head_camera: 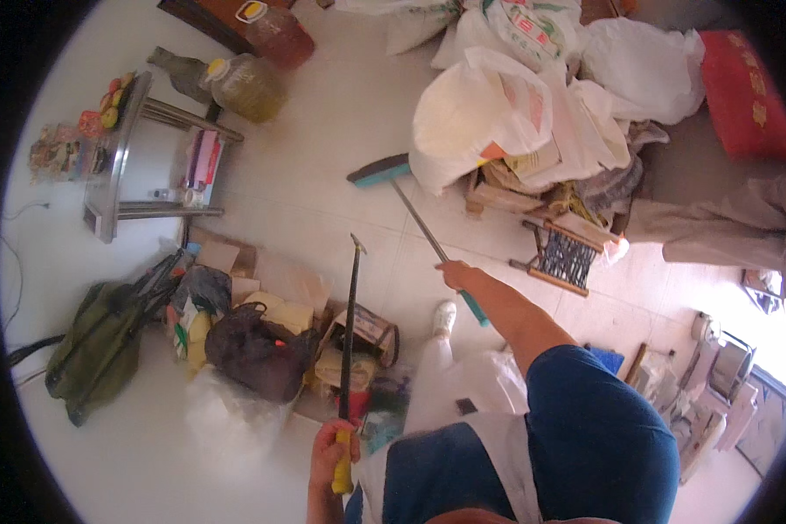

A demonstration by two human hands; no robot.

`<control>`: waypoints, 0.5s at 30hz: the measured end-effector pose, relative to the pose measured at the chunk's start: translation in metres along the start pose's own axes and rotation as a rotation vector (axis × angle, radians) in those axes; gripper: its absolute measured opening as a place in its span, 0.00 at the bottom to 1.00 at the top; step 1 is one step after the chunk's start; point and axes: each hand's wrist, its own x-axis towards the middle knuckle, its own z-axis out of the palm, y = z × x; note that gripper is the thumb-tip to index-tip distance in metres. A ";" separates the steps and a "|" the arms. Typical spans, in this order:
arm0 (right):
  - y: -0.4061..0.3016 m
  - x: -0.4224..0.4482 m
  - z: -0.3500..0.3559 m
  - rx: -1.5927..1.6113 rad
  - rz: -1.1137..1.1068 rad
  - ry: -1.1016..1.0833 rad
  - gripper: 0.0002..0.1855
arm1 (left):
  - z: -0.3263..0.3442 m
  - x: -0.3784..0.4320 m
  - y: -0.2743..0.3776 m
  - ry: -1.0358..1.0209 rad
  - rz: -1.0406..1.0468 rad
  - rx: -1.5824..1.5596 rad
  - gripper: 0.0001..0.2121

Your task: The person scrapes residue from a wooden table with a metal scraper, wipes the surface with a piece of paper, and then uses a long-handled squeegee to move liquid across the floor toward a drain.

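My left hand [331, 452], at the bottom, grips the yellow handle of a long dark stick [349, 327]. The stick points up and away from me and ends in a small crosswise head, too small to make out. My right hand [458, 275] is closed round the lower shaft of a push broom [422, 226], just above its teal grip. The broom's teal and dark head [378, 171] rests on the floor, its right end against a full white woven sack [478, 118].
More sacks [530, 33] are piled behind. A folding stool [560, 257] lies right of the broom. At left are a metal-framed table [121, 164], large jars [245, 88] of liquid, a green bag [98, 347], cardboard boxes [281, 278] and a dark plastic bag [259, 350].
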 end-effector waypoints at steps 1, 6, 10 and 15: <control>0.029 -0.012 0.022 -0.075 0.003 0.016 0.17 | 0.005 0.001 0.007 -0.009 -0.019 -0.012 0.13; 0.144 -0.127 0.082 -0.345 0.016 -0.179 0.18 | 0.016 0.009 0.025 -0.050 -0.014 0.062 0.13; 0.136 -0.243 0.078 0.126 0.358 -0.191 0.18 | 0.012 0.018 0.024 -0.096 -0.054 0.008 0.13; 0.064 -0.282 0.088 1.229 0.315 -0.128 0.33 | 0.016 0.035 0.027 -0.177 -0.021 0.071 0.13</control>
